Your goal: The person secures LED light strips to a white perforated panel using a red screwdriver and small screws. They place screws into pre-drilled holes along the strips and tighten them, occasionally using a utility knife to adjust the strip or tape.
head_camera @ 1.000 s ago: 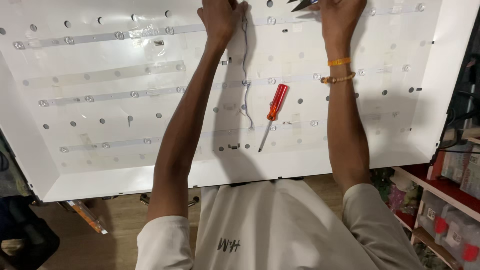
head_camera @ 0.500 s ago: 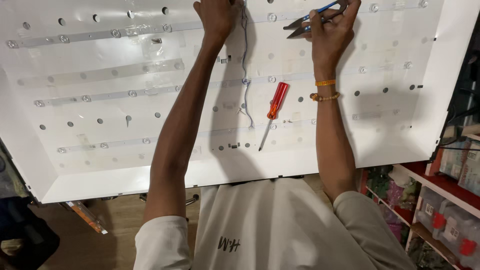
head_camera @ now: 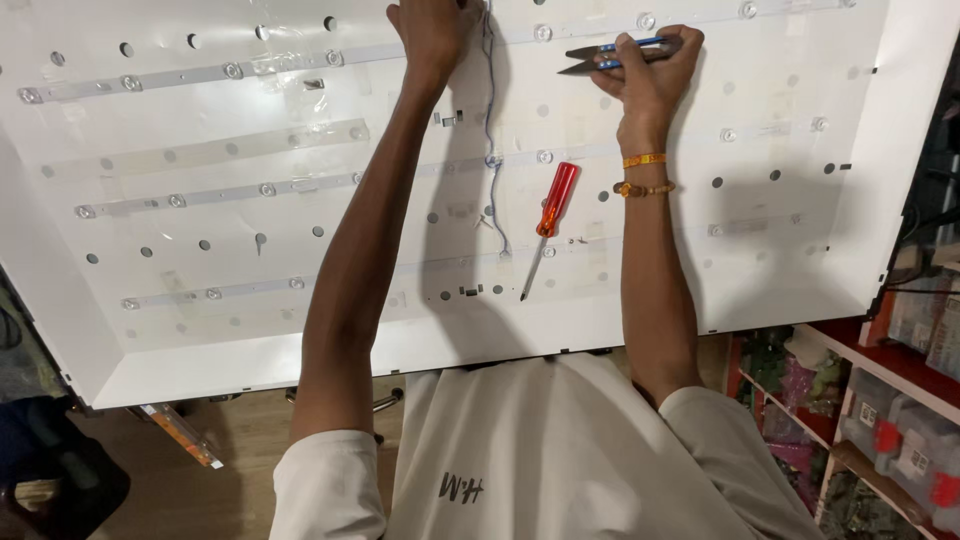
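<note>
Both arms reach out over a large white backlight panel (head_camera: 820, 270) with a raised sloping rim, its face dotted with round holes and crossed by several thin strips of small lensed lights (head_camera: 230, 190). The right hand (head_camera: 650, 75) is closed around a pair of small thread snips (head_camera: 615, 55) with blue handles and dark blades; the blades point left, slightly parted, and lie just above the panel's face near the top strip. Two bands, one orange and one beaded, sit on that wrist. The left hand (head_camera: 435, 30) rests near the top edge of the view with its fingers curled down against the panel, right beside the upper end of a thin bluish wire (head_camera: 492, 130); whether it actually pinches the wire cannot be told, since the fingertips are cut off by the frame. The wire runs down the panel between the two forearms, ending near the lowest strip. Just right of the wire lies a screwdriver (head_camera: 548, 220) with a red handle and a slim shaft, tilted, its tip pointing down and left, untouched by either hand. At the right edge stand red shelves (head_camera: 900, 400) holding small plastic bins.
</note>
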